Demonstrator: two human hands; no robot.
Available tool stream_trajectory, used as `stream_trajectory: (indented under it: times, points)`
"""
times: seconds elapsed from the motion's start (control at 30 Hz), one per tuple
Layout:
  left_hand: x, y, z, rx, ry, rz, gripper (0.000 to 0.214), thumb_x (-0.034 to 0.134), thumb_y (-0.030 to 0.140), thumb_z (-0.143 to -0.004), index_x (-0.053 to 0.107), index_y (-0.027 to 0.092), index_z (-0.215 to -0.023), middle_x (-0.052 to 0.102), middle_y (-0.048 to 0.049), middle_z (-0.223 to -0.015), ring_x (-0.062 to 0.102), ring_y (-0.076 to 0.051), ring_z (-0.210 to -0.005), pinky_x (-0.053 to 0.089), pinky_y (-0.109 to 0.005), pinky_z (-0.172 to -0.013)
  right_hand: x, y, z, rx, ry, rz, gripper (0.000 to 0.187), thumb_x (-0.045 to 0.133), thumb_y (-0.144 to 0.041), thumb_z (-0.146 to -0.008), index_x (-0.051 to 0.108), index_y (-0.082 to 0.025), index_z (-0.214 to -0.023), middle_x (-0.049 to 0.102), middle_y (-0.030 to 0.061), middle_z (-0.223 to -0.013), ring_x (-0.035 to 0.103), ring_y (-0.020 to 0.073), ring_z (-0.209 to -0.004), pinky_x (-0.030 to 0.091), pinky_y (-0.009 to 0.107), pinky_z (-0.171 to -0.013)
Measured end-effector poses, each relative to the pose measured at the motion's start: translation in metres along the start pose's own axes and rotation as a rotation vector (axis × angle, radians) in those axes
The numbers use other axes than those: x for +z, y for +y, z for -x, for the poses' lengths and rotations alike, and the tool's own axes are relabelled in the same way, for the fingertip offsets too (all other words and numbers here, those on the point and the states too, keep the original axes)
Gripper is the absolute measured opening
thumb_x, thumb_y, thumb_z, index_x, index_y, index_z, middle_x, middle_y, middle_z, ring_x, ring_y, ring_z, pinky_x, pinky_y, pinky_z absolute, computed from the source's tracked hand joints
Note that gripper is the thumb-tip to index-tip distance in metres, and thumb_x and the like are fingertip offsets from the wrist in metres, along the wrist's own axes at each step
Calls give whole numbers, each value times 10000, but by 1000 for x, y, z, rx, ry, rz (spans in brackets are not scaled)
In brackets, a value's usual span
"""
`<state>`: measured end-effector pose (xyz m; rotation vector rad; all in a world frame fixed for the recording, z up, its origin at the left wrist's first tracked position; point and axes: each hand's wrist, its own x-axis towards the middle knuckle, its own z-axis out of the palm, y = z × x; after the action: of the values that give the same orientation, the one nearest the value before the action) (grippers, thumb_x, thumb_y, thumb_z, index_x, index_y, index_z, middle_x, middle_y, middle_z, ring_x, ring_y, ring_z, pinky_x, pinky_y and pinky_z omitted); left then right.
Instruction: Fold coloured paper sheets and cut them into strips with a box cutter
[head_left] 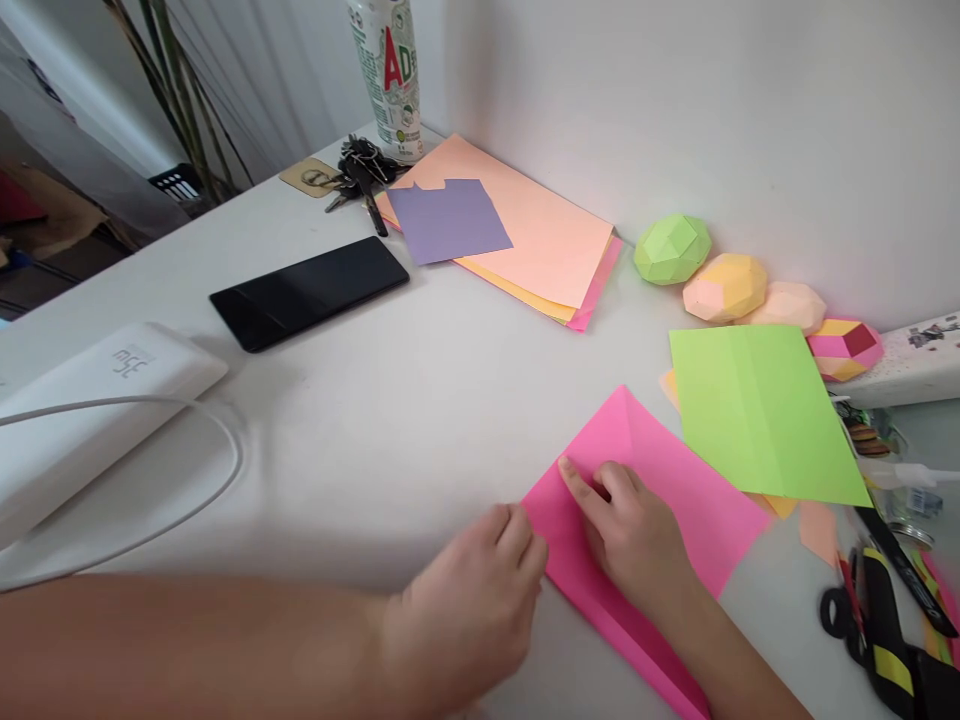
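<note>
A bright pink sheet of paper [682, 480] lies at an angle on the table, its near-left edge turned up in a long narrow fold. My left hand [480, 590] is closed at the sheet's left corner, fingertips pinching the folded edge. My right hand [637, 520] rests on top of the sheet, index finger stretched toward the upper-left edge and the other fingers bent and apart. Its palm is hidden, as is the part of the fold beneath it. Right of the pink sheet lies a creased green sheet [765, 410], with orange paper peeking out underneath.
Several faceted paper shapes, including a green one [673, 249], line the wall. Stacked paper [525, 230], keys [364, 170], a can [390, 80] and a black phone [311, 293] are farther back. A white power bank [112, 410] with a cable sits left; scissors [847, 615] lie right.
</note>
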<state>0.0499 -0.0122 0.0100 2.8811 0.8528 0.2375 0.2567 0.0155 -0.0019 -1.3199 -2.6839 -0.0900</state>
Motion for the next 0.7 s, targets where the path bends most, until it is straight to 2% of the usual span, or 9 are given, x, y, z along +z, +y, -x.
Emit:
stream_trajectory:
  times: [0.07,0.2,0.37,0.5,0.7]
  points:
    - [-6,-24,-5,118,-30,133,187,576,120,-828,632,159,-654,579,-53,-750,515,-198,-757,395,-327,-628,0,-1,0,8,2,12,529,393,9,-843,501,-202,-1316,458,5,-709,435,137,-625,280,207,-452]
    - [-6,-56,-11,131,47,226,263,479,88,-895,624,161,-688,613,-48,-951,495,-216,-1031,415,-335,-829,2,-2,1,13,9,39,481,418,-20,-856,539,-190,-1289,439,5,-695,416,125,-610,267,202,-440]
    - [7,-61,-11,61,127,221,203,519,163,-897,649,196,-745,578,-35,-1164,374,-267,-1245,362,-408,-964,2,-2,1,5,8,51,476,445,-13,-829,571,-168,-1261,444,12,-703,424,127,-614,302,204,-433]
    - [9,-62,-11,19,97,225,100,603,268,-862,653,194,-819,554,-20,-1259,327,-303,-1293,280,-474,-1059,0,-2,1,11,-3,37,457,437,-23,-837,581,-167,-1246,450,17,-709,431,129,-621,322,205,-439]
    - [4,-71,-13,23,40,289,172,618,340,-849,639,203,-952,539,-7,-1306,271,-322,-1334,142,-538,-1121,1,0,0,18,-4,-13,428,394,-41,-863,598,-163,-1219,458,24,-715,438,133,-629,318,209,-451]
